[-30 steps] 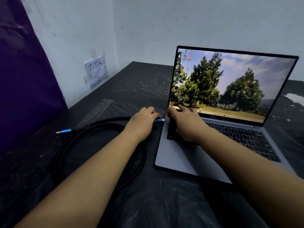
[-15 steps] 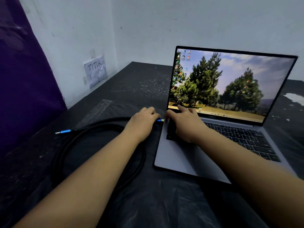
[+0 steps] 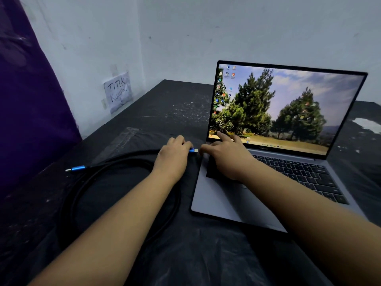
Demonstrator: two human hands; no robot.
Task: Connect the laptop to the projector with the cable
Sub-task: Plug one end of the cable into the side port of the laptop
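head view: the cable's blue plug (image 3: 193,150) sticks out rightward from the left hand (image 3: 174,155), which pinches it with its long axis aimed at the laptop (image 3: 231,201), metal tip just short of the left edge. the right hand (image 3: 226,155), nearer the port, rests open on the keyboard corner, gripping nothing. the black cable (image 3: 115,162) coils on the dark tabletop (image 3: 175,104), its other plug (image 3: 77,168) near the left edge by the white wall (image 3: 226,27).

paper sign (image 3: 118,92) taped on wall | purple cloth (image 3: 26,104) left | black table (image 3: 160,104)
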